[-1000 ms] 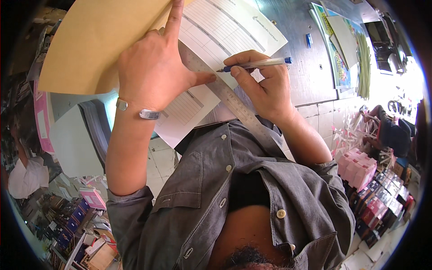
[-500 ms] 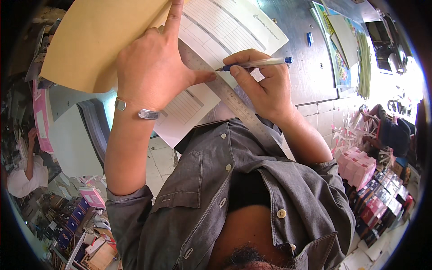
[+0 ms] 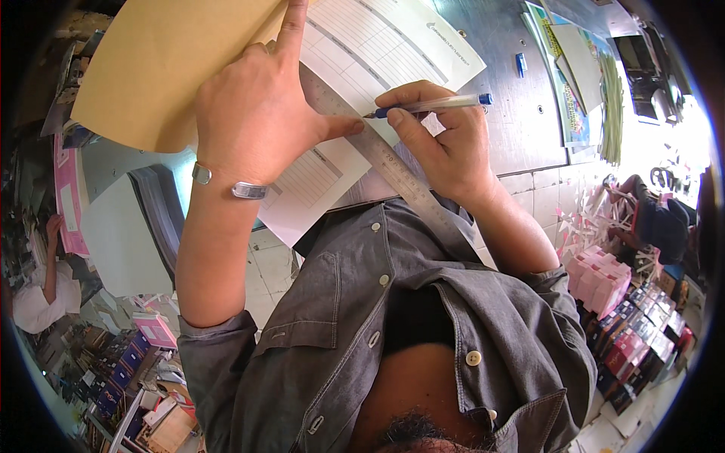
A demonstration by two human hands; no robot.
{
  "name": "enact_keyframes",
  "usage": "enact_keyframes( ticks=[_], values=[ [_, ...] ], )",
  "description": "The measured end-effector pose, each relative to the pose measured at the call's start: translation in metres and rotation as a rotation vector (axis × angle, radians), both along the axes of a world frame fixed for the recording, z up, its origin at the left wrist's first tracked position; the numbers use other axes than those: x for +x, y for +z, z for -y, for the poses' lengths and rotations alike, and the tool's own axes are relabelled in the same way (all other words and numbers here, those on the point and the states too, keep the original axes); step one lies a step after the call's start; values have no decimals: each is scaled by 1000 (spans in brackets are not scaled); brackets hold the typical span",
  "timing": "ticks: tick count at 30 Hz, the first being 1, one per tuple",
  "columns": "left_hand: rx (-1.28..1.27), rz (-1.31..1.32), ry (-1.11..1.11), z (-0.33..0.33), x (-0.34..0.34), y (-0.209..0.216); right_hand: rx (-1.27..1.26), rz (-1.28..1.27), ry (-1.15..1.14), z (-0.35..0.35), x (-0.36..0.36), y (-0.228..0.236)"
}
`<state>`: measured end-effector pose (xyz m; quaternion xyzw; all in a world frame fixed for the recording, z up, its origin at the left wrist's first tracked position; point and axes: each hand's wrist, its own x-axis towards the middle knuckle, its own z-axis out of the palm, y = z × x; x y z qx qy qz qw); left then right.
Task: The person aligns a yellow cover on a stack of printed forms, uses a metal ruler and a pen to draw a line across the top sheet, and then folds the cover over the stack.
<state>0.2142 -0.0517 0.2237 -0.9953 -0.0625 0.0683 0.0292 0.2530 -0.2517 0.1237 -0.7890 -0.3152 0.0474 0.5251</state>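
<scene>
A long metal ruler (image 3: pixel 400 174) lies slantwise across a printed form (image 3: pixel 377 45), its near end jutting past the table edge toward my body. My left hand (image 3: pixel 257 113) presses down with fingers spread, the thumb on the ruler and the index finger stretched away from me. Between the thumb and fingers of my right hand (image 3: pixel 442 136) is a ballpoint pen (image 3: pixel 445 104) with a clear barrel and blue end. Its tip meets or nearly meets the ruler's edge beside my left thumb. A large tan sheet (image 3: pixel 166 68) curves up left of the form, partly behind my left hand.
On the metal table (image 3: pixel 498 121) lies a blue pen cap (image 3: pixel 520 65). Printed sheets (image 3: pixel 578 83) are stacked at the right. Grey-white boards (image 3: pixel 124 226) stand at the left. Pink bundles (image 3: pixel 599 281) sit on the floor at right. Another person's arm (image 3: pixel 51 264) shows far left.
Hardly anything differs. The pen tip and my right hand have shifted very slightly, and the tan sheet's lower edge has moved a little. My left hand stays in place.
</scene>
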Motion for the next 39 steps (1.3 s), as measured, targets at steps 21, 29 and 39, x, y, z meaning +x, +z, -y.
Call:
enact_keyframes(
  ticks=[21,29,39],
  values=[
    [24,70,13,-10,-3,-30,53,144,42,-5,2,4],
    [22,57,88,-13,1,-42,364,-332,-121,14,8,7],
    [-56,232,-12,-28,-12,-62,-234,-186,-9,91,-86,16]
  ],
)
